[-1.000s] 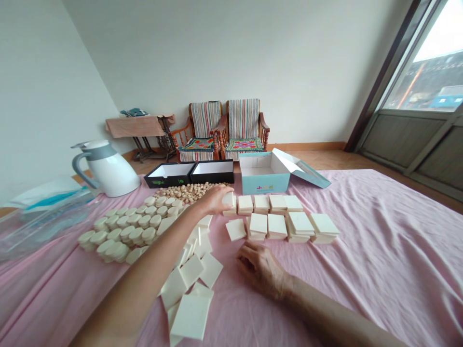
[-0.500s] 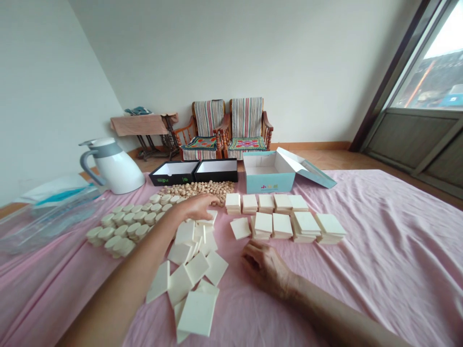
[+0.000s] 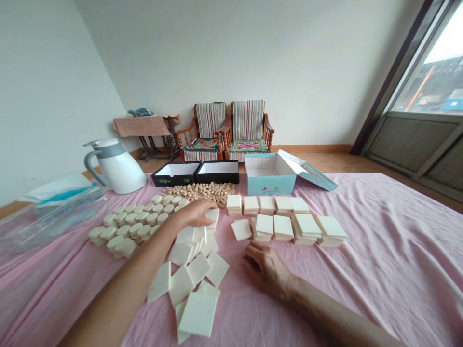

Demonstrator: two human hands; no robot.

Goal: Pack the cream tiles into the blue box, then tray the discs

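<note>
My left hand reaches to the far end of a loose heap of square wooden tiles. Its thumb and fingers close on the edges of one pale square tile there. My right hand rests on the cloth with its fingers curled in, and nothing shows in it. Just beyond it stand two rows of stacked square tiles, with a single tilted tile at the near row's left end. Stacks of round wooden discs stand left of my left forearm.
Behind the tiles lies a heap of small wooden beads. Two black boxes, a light-blue box and its leaning lid line the far side. A white jug and a clear plastic bin are at left on the pink cloth.
My left hand has drawn back slightly from near the beads, and its fingers have come down around the far tile. My right hand stays in place.
</note>
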